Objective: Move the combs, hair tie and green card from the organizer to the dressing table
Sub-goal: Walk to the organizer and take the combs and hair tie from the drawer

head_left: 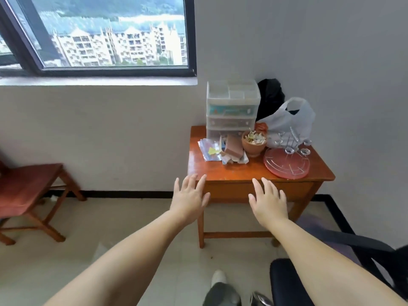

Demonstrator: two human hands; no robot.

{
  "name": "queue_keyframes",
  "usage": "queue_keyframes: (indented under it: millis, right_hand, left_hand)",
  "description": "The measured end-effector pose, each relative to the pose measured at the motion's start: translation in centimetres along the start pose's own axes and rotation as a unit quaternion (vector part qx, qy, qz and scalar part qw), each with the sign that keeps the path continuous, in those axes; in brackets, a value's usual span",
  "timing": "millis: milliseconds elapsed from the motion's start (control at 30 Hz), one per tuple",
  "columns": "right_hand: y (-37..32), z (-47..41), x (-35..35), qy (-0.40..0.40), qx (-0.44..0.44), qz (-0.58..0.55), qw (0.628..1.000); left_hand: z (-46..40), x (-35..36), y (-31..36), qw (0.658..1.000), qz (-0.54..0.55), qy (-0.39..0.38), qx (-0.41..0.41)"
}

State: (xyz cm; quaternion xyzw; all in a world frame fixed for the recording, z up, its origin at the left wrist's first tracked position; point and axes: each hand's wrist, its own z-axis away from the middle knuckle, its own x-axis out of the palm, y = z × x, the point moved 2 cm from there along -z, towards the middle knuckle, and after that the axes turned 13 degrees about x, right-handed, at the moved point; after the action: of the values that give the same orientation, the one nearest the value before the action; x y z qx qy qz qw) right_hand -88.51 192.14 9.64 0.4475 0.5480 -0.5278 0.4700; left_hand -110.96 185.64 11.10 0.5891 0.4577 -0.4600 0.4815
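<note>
A clear plastic drawer organizer (231, 109) stands at the back left of a small orange-brown wooden dressing table (242, 171). Its drawers are shut, and something teal shows through the upper one. I cannot make out combs, a hair tie or a green card. My left hand (189, 197) and my right hand (268, 202) are both stretched forward, palms down and fingers spread, in front of the table's near edge and holding nothing.
On the table lie a terracotta pot (254, 143), a pile of papers and a brown block (223, 151), a pink round tray (287, 165) with metal pieces, a white plastic bag (289, 120) and a black bag. A wooden chair (28, 191) stands left, a black office chair (293, 281) lower right.
</note>
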Motion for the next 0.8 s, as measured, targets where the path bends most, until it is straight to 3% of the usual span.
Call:
queue_keyframes:
  millis: [267, 367, 433, 533, 700, 800]
  right_hand:
    - [-7.3, -20.5, -1.0, -0.011, -0.024, -0.072, 0.997]
    - [-9.6, -26.1, -1.4, -0.044, 0.007, -0.188, 0.981]
    - [-10.9, -29.0, -1.4, -0.070, 0.056, -0.307, 0.948]
    - [-12.7, -32.1, -1.5, -0.137, 0.159, -0.493, 0.844]
    - [-15.2, -35.4, -1.2, -0.197, 0.278, -0.725, 0.598]
    - [-15.9, -36.1, -0.9, -0.217, 0.329, -0.793, 0.465]
  left_hand:
    - [-20.4, -3.0, -7.7, 0.997, 0.009, 0.075, 0.003]
    - [-26.1, -4.2, -9.7, 0.994, 0.029, 0.100, 0.026]
    - [-29.4, -4.6, -10.9, 0.994, 0.035, 0.094, 0.048]
    - [-34.2, -4.9, -12.1, 0.993, 0.039, 0.092, 0.062]
    - [-38.2, -4.9, -13.3, 0.989, 0.049, 0.106, 0.088]
    - [-38.5, -4.4, -14.1, 0.986, 0.039, 0.114, 0.112]
